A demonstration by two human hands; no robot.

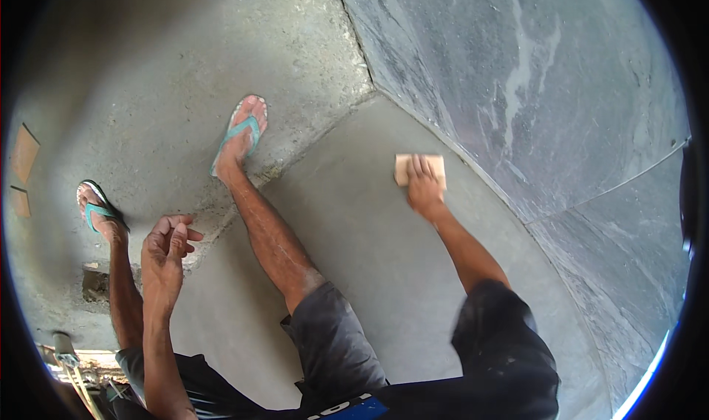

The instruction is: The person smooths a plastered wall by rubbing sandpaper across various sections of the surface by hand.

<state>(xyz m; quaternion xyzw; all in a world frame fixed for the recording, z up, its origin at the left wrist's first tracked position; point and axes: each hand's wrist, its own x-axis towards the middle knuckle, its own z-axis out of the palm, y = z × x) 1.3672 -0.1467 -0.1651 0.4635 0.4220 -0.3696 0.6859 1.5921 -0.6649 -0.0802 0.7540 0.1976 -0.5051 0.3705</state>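
Observation:
My right hand (424, 187) presses a small tan wooden block (419, 169) flat against a smooth grey cement surface (369, 228), close to where it meets the darker grey wall (532, 87). The fingers lie across the block's top. My left hand (168, 244) hangs free at the left with its fingers loosely curled and nothing in it. Both my legs stretch forward, with feet in teal flip-flops (240, 135) on the rough concrete floor (162, 73).
A raised edge (295, 158) separates the rough floor from the smooth surface. Two tan tiles (24, 154) lie at the far left. A small rubble patch (94, 281) sits by my left foot (100, 209). The wall has a seam line (613, 180).

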